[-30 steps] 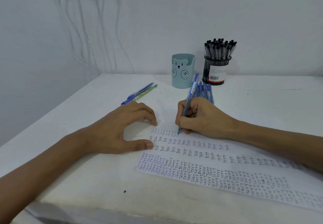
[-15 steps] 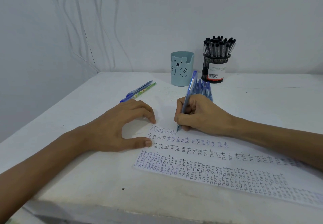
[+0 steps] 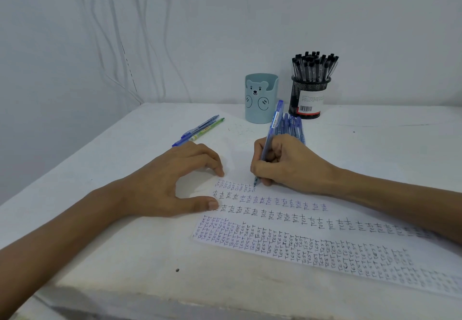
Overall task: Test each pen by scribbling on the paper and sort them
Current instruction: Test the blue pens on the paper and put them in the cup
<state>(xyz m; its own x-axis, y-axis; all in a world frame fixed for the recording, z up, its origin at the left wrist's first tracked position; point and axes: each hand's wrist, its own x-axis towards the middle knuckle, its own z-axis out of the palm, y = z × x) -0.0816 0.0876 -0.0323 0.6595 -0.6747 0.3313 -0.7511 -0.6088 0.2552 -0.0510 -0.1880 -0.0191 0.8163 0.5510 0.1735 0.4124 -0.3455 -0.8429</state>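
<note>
Head view looks down on a white worktop that stands against a white wall. The right hand pinches a blue pen between thumb and curled fingers, in a writing grip. The tip of the pen touches the paper at the end of the top row of small written words. The left hand is spread, with thumb and fingers apart. Its thumb tip and fingertips rest on the left end of the paper and it holds nothing. The paper lies near the front edge of the worktop and carries many rows of the word "test".

Just behind the right hand lies a bundle of blue pens, side by side. Behind the left hand, a second blue pen and a green pen lie together. Near the back edge stands a light blue bear cup. Beside it stands a black mesh holder full of black pens. White cables hang on the wall at the back left corner.
</note>
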